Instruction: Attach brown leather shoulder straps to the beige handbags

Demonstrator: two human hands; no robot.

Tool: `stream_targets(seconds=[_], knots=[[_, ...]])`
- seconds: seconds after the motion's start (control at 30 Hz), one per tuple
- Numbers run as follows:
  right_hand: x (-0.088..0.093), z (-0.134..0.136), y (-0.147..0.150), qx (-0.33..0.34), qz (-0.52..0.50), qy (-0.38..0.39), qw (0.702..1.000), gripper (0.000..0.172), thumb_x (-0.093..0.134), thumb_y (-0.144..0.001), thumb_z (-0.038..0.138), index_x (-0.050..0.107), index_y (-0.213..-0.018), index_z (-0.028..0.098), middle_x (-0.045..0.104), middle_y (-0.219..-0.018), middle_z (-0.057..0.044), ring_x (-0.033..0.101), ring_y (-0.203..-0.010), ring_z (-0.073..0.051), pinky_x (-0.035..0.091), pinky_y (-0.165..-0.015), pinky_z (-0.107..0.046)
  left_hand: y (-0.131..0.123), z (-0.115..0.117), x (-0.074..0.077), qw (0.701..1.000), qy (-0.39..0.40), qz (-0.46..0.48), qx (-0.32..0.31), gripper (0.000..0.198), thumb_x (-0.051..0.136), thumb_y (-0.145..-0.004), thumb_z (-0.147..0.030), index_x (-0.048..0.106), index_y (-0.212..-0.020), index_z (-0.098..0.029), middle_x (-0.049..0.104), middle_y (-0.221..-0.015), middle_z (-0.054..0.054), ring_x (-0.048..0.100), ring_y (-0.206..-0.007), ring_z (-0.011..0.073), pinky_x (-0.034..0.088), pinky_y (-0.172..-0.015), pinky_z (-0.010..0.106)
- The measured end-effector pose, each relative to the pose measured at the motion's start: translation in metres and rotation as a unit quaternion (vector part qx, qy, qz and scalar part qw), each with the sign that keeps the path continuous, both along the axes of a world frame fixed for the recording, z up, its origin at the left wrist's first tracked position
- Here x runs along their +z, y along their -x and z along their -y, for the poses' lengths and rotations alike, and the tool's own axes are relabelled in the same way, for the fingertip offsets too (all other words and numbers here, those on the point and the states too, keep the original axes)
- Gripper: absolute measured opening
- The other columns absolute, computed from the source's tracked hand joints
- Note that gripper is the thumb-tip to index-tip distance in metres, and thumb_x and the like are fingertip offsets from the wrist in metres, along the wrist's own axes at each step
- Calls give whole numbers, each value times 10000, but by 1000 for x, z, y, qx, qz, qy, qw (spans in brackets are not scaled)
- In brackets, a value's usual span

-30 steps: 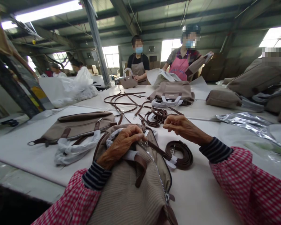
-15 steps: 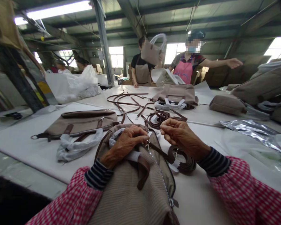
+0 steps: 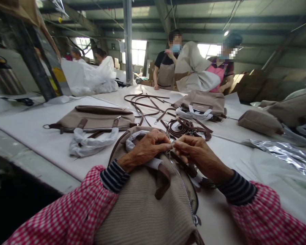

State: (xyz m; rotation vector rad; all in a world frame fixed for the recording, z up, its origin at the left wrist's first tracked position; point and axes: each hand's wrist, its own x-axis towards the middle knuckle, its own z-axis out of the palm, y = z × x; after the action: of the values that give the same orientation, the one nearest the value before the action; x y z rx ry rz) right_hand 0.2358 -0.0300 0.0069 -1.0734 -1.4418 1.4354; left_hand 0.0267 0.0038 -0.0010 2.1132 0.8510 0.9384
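Observation:
A ribbed taupe handbag (image 3: 142,200) lies in front of me, its zipper (image 3: 181,185) partly open along the right side. My left hand (image 3: 150,147) rests over the bag's top, thumb and finger pinched at a metal clasp (image 3: 169,153) on a brown strap (image 3: 180,160). My right hand (image 3: 202,156) is closed in a pinch, its fingertips almost meeting the left ones; whatever small thing is between them is too small to name. Under the left hand a handle wrapped in white film (image 3: 132,140) loops across the bag and ends in a brown leather tab (image 3: 164,182).
Another taupe handbag (image 3: 102,119) lies at left, a third (image 3: 206,102) behind. Brown straps (image 3: 180,127) lie coiled and loose between them. Silvery film (image 3: 283,153) and more bags (image 3: 260,122) are at right. Two co-workers (image 3: 165,68) stand across the table (image 3: 35,136).
My right hand has moved left and down until its fingertips reach the left ones. My view has shifted left. Across the table, one co-worker's bag is now behind a large pale sheet.

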Motion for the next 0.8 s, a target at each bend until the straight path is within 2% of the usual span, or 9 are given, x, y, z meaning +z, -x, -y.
stream_targets(seconds=[0.23,0.67,0.8], knots=[[-7,-1,2,4,11,0,1000,327,754,-888,453,653,-835,147,656,-754,-3,469,-487,-30,290,-439,-144,1,0,1,1000,-1,-25,1,162,665,-914,-311,744,-849,-185,607,-920,24,557,-982,204,424,-901,315],[-8,-2,3,6,-3,17,1000,316,735,-903,423,625,-812,141,652,-741,-4,440,-462,-21,254,-426,-147,1,1,2,999,5,-34,-6,154,669,-915,-307,743,-856,-185,585,-964,23,565,-960,188,444,-903,303],[-6,-1,5,9,30,-7,999,324,721,-908,433,625,-796,145,637,-710,5,439,-461,-32,254,-425,-165,1,2,3,999,-4,-41,-9,144,657,-919,-280,737,-846,-186,578,-968,20,557,-949,181,446,-926,306]])
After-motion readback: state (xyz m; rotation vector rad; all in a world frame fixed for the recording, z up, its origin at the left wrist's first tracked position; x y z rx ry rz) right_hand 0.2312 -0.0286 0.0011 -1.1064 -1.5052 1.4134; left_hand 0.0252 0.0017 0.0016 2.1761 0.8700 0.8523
